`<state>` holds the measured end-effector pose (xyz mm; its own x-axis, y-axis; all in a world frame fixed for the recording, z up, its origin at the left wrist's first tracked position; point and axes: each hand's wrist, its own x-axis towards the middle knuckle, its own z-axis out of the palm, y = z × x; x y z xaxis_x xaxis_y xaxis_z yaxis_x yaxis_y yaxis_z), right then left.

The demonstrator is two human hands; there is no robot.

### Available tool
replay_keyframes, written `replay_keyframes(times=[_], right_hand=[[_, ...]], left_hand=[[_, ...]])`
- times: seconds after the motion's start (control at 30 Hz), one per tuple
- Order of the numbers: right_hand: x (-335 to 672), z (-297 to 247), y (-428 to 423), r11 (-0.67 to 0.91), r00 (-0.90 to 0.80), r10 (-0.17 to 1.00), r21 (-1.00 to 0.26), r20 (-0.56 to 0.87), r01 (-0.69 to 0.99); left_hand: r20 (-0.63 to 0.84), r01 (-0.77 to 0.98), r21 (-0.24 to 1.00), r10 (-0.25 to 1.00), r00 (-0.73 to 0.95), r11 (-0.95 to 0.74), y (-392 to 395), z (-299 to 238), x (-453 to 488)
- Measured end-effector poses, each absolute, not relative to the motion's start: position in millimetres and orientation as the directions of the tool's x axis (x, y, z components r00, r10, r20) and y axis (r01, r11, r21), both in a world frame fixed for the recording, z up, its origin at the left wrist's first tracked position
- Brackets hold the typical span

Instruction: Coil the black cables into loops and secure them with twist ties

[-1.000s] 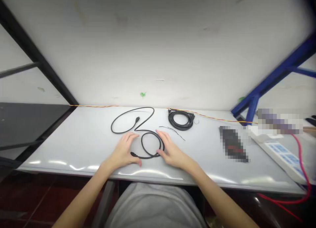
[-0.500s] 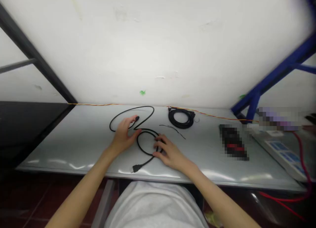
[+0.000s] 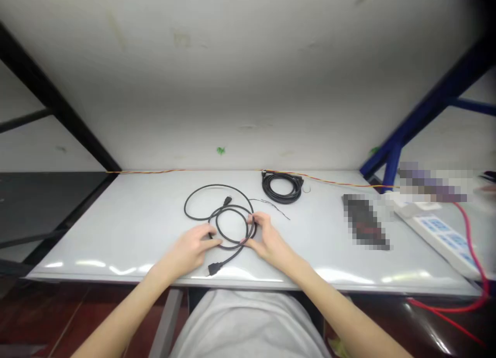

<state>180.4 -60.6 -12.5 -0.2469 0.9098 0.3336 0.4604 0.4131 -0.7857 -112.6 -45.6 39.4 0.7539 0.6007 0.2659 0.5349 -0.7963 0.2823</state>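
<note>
A loose black cable (image 3: 211, 190) lies in loops on the white table (image 3: 127, 218) in front of me. My left hand (image 3: 191, 249) pinches the near-left side of the small loop. Gripping the right side of the same loop is my right hand (image 3: 269, 239), fingers curled round the strands. One plug end (image 3: 214, 268) trails toward the table's front edge; the other end (image 3: 228, 200) rests inside the larger far loop.
A second black cable, coiled tight (image 3: 282, 186), sits at the back by the wall. A thin black wire (image 3: 273, 207) lies beside it. A white power strip (image 3: 437, 234) with a red cord (image 3: 470, 234) is at the right. A blue frame post (image 3: 391, 164) stands there too.
The left hand came back from the far loop to the near loop. The cable now lies in more, tighter loops between the two hands, and the far loop has shifted right.
</note>
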Motion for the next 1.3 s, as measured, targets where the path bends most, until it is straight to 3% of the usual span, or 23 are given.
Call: replay_keyframes(times=[0.17, 0.33, 0.53, 0.83, 1.13, 1.3], right_hand=[[185, -1, -62, 0.49, -0.338, 0.868, -0.735, 0.364, 0.469], [182, -10, -56, 0.461, -0.174, 0.879, -0.697, 0.444, 0.549], [181, -22, -60, 0.312, -0.009, 0.892, -0.602, 0.451, 0.735], [193, -20, -80, 0.259, -0.029, 0.919, -0.546, 0.394, 0.797], [192, -13, -64, 0.325, -0.113, 0.911, -0.523, 0.397, 0.788], [180, -14, -66, 0.32, -0.132, 0.905, -0.442, 0.405, 0.838]], left_hand=[[0.276, 0.566, 0.358, 0.663, 0.696, -0.743, -52, 42, -106], [0.323, 0.641, 0.396, 0.753, 0.574, -0.658, -54, 46, -86], [0.288, 0.641, 0.336, 0.723, 0.628, -0.69, -58, 47, -71], [0.325, 0.646, 0.356, 0.737, 0.592, -0.676, -74, 32, -96], [0.238, 0.602, 0.442, 0.734, 0.636, -0.665, -65, 33, -113], [0.337, 0.675, 0.458, 0.816, 0.471, -0.578, -47, 34, -102]])
